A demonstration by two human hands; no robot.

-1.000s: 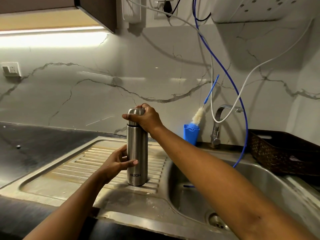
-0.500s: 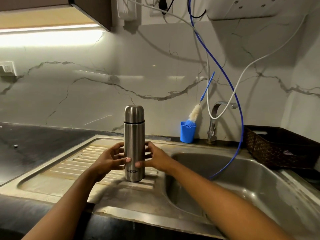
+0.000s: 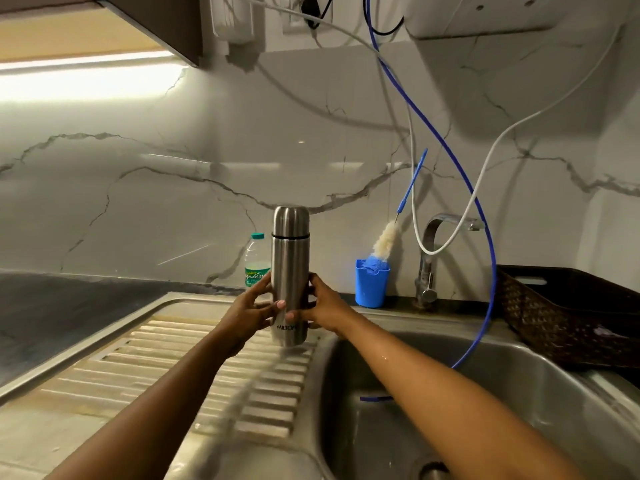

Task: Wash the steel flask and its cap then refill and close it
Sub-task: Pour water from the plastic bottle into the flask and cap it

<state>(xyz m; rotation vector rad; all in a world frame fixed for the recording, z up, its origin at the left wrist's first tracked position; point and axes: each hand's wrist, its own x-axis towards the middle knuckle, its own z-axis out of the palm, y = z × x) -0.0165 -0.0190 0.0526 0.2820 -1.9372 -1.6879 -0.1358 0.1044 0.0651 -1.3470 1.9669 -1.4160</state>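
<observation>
1. Just left of the sink basin, over its drainboard, the steel flask stands upright, cap on.
2. My left hand and right hand both wrap its lower body.
3. I judge it rigid, wet-slick, heavier if filled; a mid-body hold suits.
4. "MILTON" reads near its base; the plastic bottle behind the sink basin shows a half-hidden green label.

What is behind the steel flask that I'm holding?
A clear plastic bottle with a teal cap and green label stands behind the flask, toward its left. The flask and the left hand cover its right edge and base.
</observation>
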